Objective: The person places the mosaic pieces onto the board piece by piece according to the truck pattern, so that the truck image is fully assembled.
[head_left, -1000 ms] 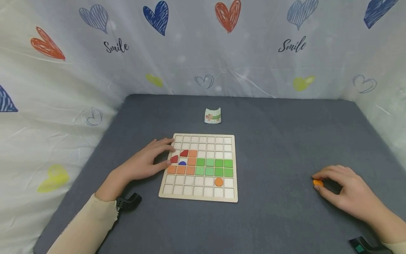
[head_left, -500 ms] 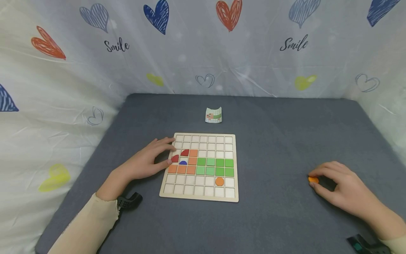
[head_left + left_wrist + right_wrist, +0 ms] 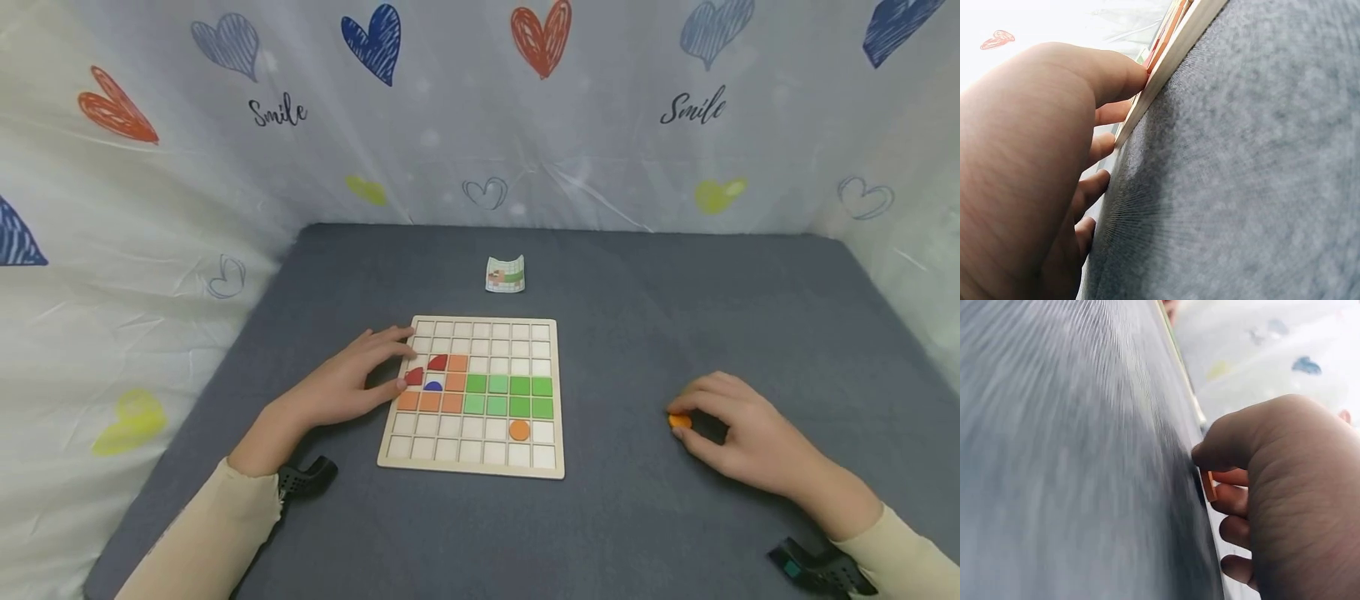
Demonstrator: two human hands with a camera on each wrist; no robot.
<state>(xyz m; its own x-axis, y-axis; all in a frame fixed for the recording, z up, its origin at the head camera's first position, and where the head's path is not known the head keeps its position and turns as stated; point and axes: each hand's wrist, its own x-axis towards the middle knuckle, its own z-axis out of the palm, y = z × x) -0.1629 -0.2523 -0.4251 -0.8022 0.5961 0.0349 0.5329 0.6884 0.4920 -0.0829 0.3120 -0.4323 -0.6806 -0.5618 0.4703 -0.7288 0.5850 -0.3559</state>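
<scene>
A wooden grid board lies flat on the dark grey tabletop, partly filled with orange and green squares, red quarter-circle pieces, a blue half-circle and one orange round piece. My left hand rests along the board's left edge, fingers spread and thumb touching the rim. To the right of the board, my right hand pinches a small orange disc between thumb and fingers, low over the table. In the right wrist view the orange disc shows edge-on beside the fingers.
Behind the board stands a small curled picture card with a grid pattern. A pale curtain printed with hearts hangs along the back and sides of the grey table. Black straps sit at both wrists.
My right hand has moved left across the table toward the board, carrying the orange disc. The left hand and the board have stayed where they were.
</scene>
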